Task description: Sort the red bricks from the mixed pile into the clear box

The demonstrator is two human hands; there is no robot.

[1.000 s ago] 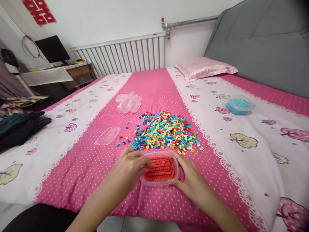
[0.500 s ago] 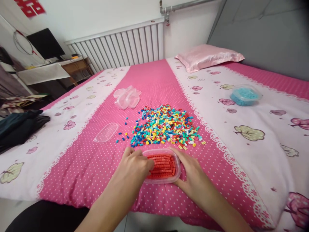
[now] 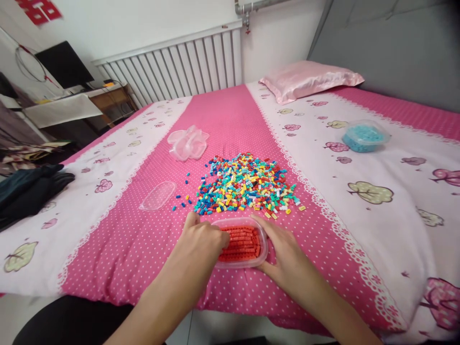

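Observation:
A clear plastic container [image 3: 264, 247] with rows of red toy bricks [image 3: 242, 244] packed inside sits near the bed's front edge. My right hand [image 3: 283, 247] grips its right end, thumb at the near side and fingers at the far side. At the left end, my left hand [image 3: 204, 238] reaches over the rim with curled fingers, their tips among the red bricks. Whatever those fingers pinch is hidden. Just beyond the container spreads a loose pile of small multicoloured bricks [image 3: 246, 184].
An oval clear lid [image 3: 159, 196] lies left of the pile, with clear plastic containers [image 3: 188, 143] behind it. A container of light blue bricks [image 3: 365, 136] stands to the right. A pink pillow [image 3: 311, 80] lies at the back; dark clothing [image 3: 32, 191] is at far left.
The camera view has shifted slightly. My left fingers remain at the container's left end with only a small movement, and my right hand keeps its grip.

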